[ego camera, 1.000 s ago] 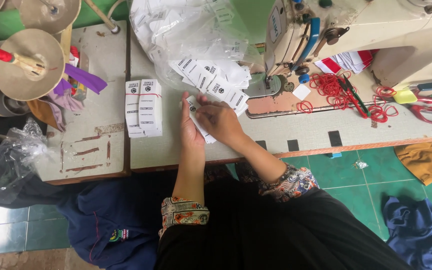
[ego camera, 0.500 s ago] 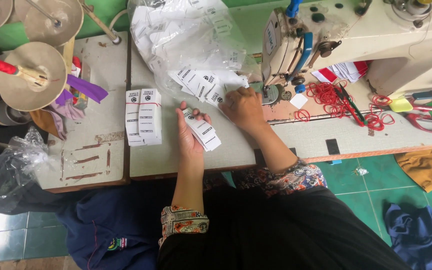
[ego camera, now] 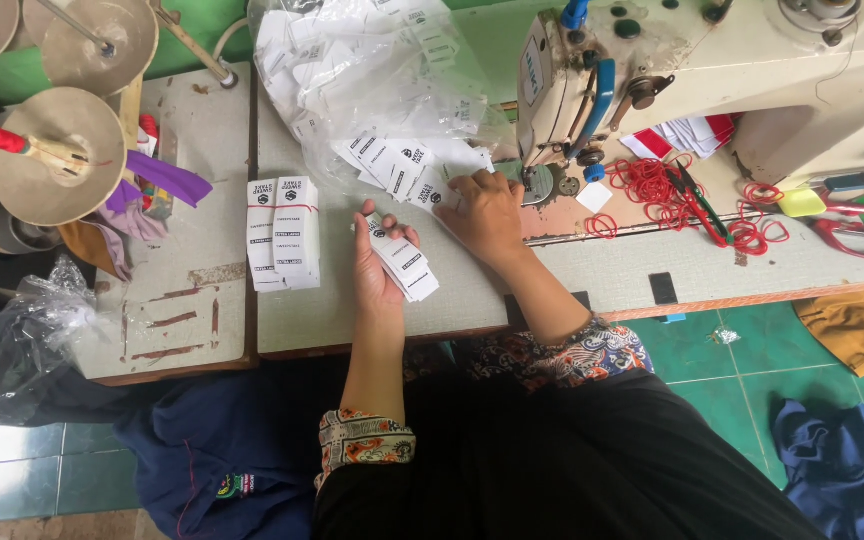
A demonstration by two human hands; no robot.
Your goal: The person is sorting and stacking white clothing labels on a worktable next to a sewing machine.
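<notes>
My left hand holds a small stack of white printed labels above the table's front part. My right hand rests palm down on loose white labels that spill from a clear plastic bag, fingers spread over them. Two bundles of the same labels, bound with red rubber bands, lie on the table to the left of my left hand.
A cream sewing machine stands at the right. Red rubber bands, red-handled scissors and red-and-white tags lie near it. Thread cone holders and a crumpled plastic bag are at the left. Cloth lies on the green tiled floor.
My right hand left the stack and reached up to the loose labels by the bag. My left hand kept the stack and turned it slightly outward.
</notes>
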